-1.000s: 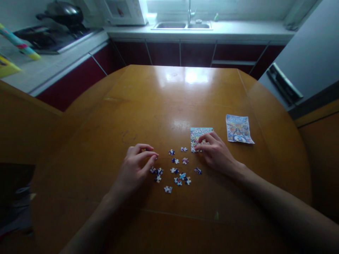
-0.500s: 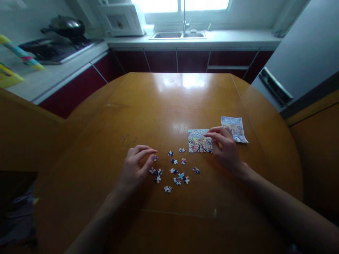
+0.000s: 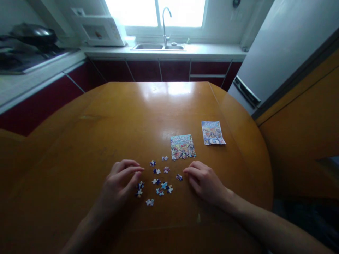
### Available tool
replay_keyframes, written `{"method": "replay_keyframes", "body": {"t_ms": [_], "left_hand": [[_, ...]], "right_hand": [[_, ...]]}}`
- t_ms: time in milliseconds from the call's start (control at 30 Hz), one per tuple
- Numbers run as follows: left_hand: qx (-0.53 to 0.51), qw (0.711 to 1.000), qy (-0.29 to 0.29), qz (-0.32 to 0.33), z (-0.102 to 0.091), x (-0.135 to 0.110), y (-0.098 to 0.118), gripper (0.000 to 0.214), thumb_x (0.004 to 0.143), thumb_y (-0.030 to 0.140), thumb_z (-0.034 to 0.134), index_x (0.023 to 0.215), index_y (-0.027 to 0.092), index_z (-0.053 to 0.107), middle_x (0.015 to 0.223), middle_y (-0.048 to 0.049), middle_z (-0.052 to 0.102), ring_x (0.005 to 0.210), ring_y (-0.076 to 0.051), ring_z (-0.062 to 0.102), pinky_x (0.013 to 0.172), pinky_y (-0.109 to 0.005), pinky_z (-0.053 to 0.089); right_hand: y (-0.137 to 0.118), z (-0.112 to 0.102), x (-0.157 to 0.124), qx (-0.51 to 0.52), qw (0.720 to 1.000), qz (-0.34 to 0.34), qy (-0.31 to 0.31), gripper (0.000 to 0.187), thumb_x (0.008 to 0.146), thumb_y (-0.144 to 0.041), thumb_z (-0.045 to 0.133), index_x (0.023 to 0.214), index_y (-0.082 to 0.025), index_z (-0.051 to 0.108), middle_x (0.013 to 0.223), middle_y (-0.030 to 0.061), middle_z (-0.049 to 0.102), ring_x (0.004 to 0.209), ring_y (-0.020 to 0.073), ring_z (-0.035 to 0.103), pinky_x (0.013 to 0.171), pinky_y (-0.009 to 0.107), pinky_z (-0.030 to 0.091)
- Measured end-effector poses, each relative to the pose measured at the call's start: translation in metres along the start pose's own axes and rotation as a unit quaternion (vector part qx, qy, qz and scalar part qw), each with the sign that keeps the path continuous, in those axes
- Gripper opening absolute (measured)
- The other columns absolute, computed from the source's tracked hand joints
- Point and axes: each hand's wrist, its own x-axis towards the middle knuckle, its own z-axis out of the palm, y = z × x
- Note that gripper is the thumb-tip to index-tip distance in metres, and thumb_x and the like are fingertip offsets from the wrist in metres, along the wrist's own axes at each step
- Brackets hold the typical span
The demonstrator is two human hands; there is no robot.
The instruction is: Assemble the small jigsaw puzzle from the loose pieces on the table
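My left hand (image 3: pixel 120 183) rests over the table left of a loose group of jigsaw pieces, its fingers loosely bent and the thumb a little apart from them. I see nothing in it. Some pieces (image 3: pixel 139 188) lie just beside its thumb, partly covered by the hand. My right hand (image 3: pixel 205 180) hovers low with bent fingers and holds nothing visible; its fingertips are right beside a single dark puzzle piece (image 3: pixel 179 177). Behind it lies a partly assembled puzzle (image 3: pixel 182 146), colourful, with a jagged near edge. Several more pieces (image 3: pixel 164 185) are scattered between the hands.
A creased picture sheet (image 3: pixel 213 133) lies right of the puzzle on the wooden table (image 3: pixel 127 116). Beyond the table stand a counter with a double sink (image 3: pixel 159 46), a white appliance (image 3: pixel 100 31) and a stove with a pan (image 3: pixel 34 33). A fridge (image 3: pixel 278 46) is at the right.
My right hand has come off the assembled puzzle and moved nearer me, to the loose dark piece. My left hand stays left of the pieces. The view has turned right and up.
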Motion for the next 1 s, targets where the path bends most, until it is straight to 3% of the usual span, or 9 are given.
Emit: {"method": "replay_keyframes", "body": {"t_ms": [167,1000], "left_hand": [[0.012,0.998,-0.042,0.043,0.004,0.0,-0.001,0.018,0.094,0.036,0.058,0.1,0.028,0.073,0.113,-0.0047,0.062,0.106,-0.025,0.058,0.088,-0.038,0.052],[-0.007,0.998,-0.026,0.048,0.002,0.0,0.01,0.014,0.095,0.028,0.058,0.099,0.029,0.072,0.111,-0.0037,0.062,0.105,-0.023,0.057,0.086,-0.037,0.05]], "right_hand": [[0.002,0.002,0.004,-0.016,0.999,0.009,-0.049,0.018,0.092,-0.012,0.053,0.095,-0.02,0.069,0.091,0.0047,0.066,0.082,0.0169,0.059,0.074,0.031,0.047],[0.005,0.003,0.003,-0.004,0.998,0.027,-0.064,0.011,0.094,-0.021,0.06,0.095,-0.021,0.071,0.091,0.0042,0.066,0.083,0.017,0.06,0.076,0.032,0.049]]}}
